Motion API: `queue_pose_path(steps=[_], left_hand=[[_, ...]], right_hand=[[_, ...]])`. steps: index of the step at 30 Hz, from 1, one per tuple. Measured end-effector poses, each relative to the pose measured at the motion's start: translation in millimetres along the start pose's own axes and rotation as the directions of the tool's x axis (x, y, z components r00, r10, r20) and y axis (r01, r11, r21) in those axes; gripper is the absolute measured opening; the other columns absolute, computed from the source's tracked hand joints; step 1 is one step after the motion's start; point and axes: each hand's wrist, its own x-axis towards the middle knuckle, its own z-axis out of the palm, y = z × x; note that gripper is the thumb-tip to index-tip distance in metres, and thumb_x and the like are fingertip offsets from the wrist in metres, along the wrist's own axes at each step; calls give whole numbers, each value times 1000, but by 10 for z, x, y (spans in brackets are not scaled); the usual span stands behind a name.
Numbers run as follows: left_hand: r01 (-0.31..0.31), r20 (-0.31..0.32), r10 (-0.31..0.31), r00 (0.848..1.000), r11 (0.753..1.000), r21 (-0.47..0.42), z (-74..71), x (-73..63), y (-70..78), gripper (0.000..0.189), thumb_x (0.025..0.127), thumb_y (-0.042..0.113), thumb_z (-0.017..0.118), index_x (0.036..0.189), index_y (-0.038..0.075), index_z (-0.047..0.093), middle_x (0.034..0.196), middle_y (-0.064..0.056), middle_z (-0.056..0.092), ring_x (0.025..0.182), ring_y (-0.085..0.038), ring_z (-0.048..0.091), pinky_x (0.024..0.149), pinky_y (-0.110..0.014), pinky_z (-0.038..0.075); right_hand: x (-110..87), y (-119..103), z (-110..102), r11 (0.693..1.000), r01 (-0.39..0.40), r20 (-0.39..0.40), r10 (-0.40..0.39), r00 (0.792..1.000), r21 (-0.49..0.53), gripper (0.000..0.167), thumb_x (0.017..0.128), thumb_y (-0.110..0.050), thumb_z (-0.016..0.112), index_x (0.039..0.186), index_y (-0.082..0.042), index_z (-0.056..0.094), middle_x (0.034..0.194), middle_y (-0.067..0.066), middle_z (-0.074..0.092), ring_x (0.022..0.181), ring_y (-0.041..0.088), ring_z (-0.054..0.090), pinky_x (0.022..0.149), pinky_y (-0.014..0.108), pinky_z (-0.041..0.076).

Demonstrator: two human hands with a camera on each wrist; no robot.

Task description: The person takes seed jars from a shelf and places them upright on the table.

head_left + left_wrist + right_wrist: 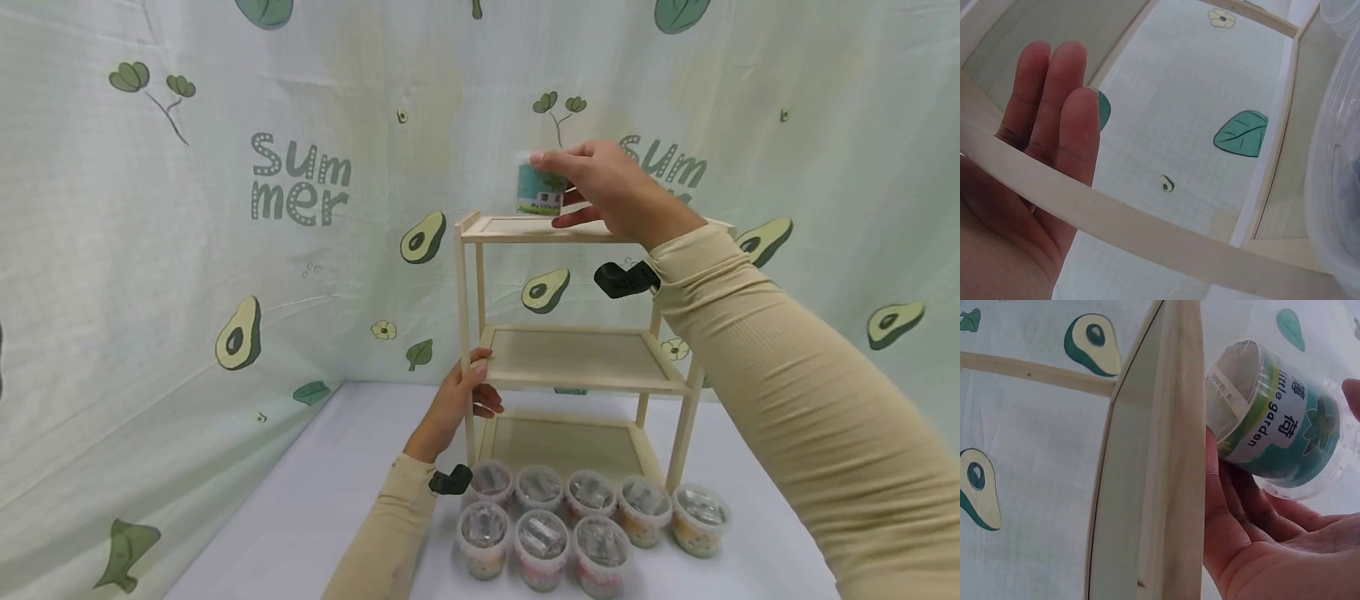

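Note:
My right hand (600, 187) grips a clear plastic cup (538, 190) with a teal and green label reading "little garden". The cup is at the left part of the top shelf (495, 225); I cannot tell whether its base touches the board. In the right wrist view the cup (1285, 425) shows its label and pale base, with fingers curled beneath it. Lower down, my left hand (453, 400) holds the left front post of the wooden rack (462, 308) beside the middle shelf. Its fingers (1079, 137) reach behind the post in the left wrist view.
Several similar lidded cups (542, 537) stand in two rows on the white table (360, 450), before the rack's bottom shelf (570, 446). One cup (700, 518) sits outside the right front post. A printed curtain (360, 125) hangs behind.

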Motion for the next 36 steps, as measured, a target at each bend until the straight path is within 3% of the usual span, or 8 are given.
queue_pose_path(steps=[7, 14, 25, 31, 36], left_hand=[[-2, -1, 2, 1000, 1000, 9, -18, 1, -30, 44, 106, 40, 46, 147, 22, 42, 84, -13, 66, 76, -25, 70, 72, -42, 58], [-2, -8, 2, 1000, 1000, -4, -12, -1, -61, 47, 106, 43, 47, 147, 21, 42, 83, -11, 66, 75, -25, 71, 72, -42, 58], [-7, -9, 7, 1000, 1000, -1, 1, 9, -30, 48, 105, 40, 47, 147, 18, 42, 81, -10, 67, 74, -24, 70, 70, -40, 57], [-7, 8, 7, 1000, 1000, -1, -6, 16, -48, 49, 106, 41, 46, 147, 16, 40, 82, -11, 67, 74, -24, 70, 71, -41, 57], [-14, -1, 14, 1000, 1000, 6, -21, 39, -56, 48, 105, 43, 47, 146, 19, 42, 82, -12, 66, 75, -25, 69, 71, -41, 57]], right_hand=[[-130, 62, -51, 998, 56, -30, -56, 998, -1, 61, 94, -53, 65, 132, -7, 52, 123, 10, 57, 107, 28, 59, 81, 37, 58], [-293, 60, -75, 991, 135, 4, -135, 991, -16, 60, 97, -48, 61, 138, -7, 47, 124, 11, 54, 108, 29, 58, 81, 35, 58], [-547, 79, -85, 978, 201, 50, -198, 979, -51, 55, 99, -49, 56, 133, -6, 49, 124, 13, 54, 109, 32, 57, 81, 33, 57], [-717, 189, -77, 970, 234, 64, -230, 971, -59, 54, 101, -46, 55, 136, -5, 49, 125, 15, 55, 107, 32, 61, 80, 32, 58], [-850, 376, -79, 977, 211, 49, -209, 977, -40, 57, 101, -45, 55, 141, -5, 46, 126, 15, 54, 106, 31, 61, 79, 31, 57]])
